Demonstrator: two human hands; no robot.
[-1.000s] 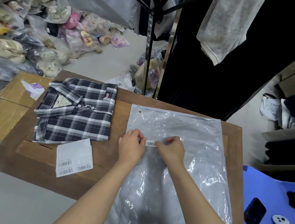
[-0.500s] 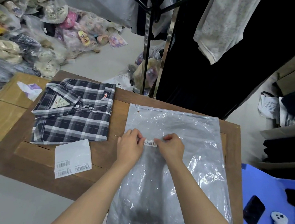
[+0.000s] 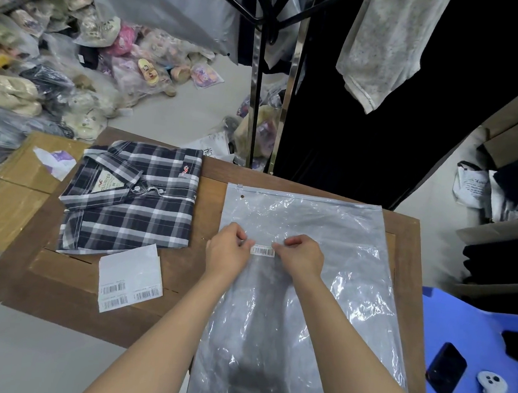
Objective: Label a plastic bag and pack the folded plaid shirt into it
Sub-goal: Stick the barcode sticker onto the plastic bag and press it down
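A clear plastic bag (image 3: 300, 286) lies flat on the wooden table (image 3: 68, 283), its zip edge at the far end. A small white barcode label (image 3: 262, 251) sits on the bag's upper middle. My left hand (image 3: 227, 251) pinches the label's left end and my right hand (image 3: 301, 255) pinches its right end, both pressed against the bag. The folded dark plaid shirt (image 3: 130, 201) rests on the table's far left, apart from the bag. A white sheet of barcode labels (image 3: 128, 279) lies in front of the shirt.
A cardboard box (image 3: 13, 189) stands left of the table. Bagged goods are piled on the floor at far left. A garment rack (image 3: 255, 72) with hanging clothes rises behind the table. A blue stool (image 3: 474, 353) at right holds a black phone and a white controller.
My hands and the label stay in nearly the same spot on the bag. The view has shifted slightly. The shirt and label sheet have not moved.
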